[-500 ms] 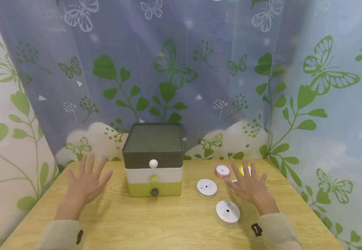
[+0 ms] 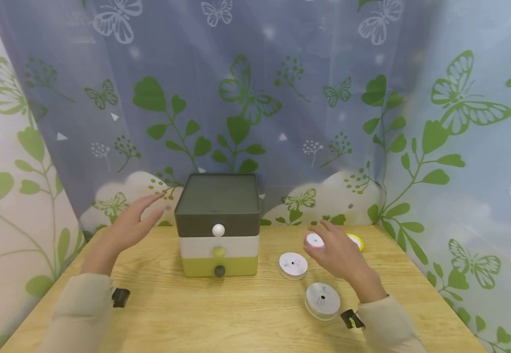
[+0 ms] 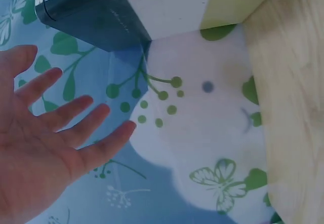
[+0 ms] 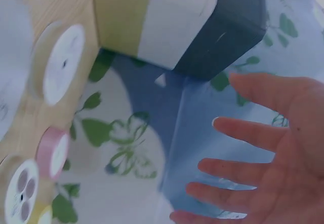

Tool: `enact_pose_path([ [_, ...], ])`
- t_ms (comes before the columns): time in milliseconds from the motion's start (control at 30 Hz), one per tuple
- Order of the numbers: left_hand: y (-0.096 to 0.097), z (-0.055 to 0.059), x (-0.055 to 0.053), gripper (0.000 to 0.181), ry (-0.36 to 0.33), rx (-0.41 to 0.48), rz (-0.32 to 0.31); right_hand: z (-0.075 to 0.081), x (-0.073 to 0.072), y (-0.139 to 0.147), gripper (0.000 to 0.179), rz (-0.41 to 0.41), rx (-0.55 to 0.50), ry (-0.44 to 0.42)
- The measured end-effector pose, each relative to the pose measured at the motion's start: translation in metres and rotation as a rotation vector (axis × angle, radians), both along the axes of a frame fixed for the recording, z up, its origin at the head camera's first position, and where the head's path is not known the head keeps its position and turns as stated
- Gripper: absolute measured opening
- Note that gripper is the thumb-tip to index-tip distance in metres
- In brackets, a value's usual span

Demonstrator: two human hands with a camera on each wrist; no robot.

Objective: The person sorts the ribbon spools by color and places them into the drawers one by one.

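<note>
A three-tier drawer box [image 2: 217, 196] stands on the table, dark green on top, white in the middle and yellow-green below, with a round knob on each tier. My left hand [image 2: 134, 223] is held in the air just left of it, fingers spread, palm turned towards the box. Over the ribbon spools on the right hovers my right hand [image 2: 339, 252], its fingers extended and holding nothing. Near it lie a white spool [image 2: 293, 265], a larger white spool [image 2: 322, 300], a pink-rimmed spool [image 2: 314, 240] and a yellow-rimmed spool [image 2: 356, 241]. Another spool [image 4: 21, 188] is mostly hidden beneath this hand in the head view.
The light wooden table [image 2: 220, 318] meets a curtain [image 2: 299, 122] printed with leaves and butterflies at its back. Similar cloth hangs on the left and right sides. Small black devices are strapped at both wrists.
Both hands have turned from palm-down to palms facing inward. My left hand has risen and come closer to the box; the right has shifted slightly left, uncovering the yellow-rimmed spool.
</note>
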State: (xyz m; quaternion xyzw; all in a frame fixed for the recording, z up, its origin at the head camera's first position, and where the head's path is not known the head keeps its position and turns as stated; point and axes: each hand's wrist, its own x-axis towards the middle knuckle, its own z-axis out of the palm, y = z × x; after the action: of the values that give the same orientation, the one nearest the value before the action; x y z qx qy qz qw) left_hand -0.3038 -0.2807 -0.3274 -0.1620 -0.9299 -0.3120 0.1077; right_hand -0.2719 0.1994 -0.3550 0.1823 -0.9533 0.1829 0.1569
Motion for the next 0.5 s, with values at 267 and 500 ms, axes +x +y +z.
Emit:
enact_pose_path([
  [267, 0.011, 0.018, -0.024, 0.061, -0.084, -0.002, -0.028, 0.013, -0.002, -0.024, 0.04, 0.11, -0.075, 0.02],
  [500, 0.019, 0.025, -0.039, 0.059, -0.157, 0.016, -0.077, 0.012, -0.006, -0.042, 0.043, 0.162, -0.069, -0.083],
])
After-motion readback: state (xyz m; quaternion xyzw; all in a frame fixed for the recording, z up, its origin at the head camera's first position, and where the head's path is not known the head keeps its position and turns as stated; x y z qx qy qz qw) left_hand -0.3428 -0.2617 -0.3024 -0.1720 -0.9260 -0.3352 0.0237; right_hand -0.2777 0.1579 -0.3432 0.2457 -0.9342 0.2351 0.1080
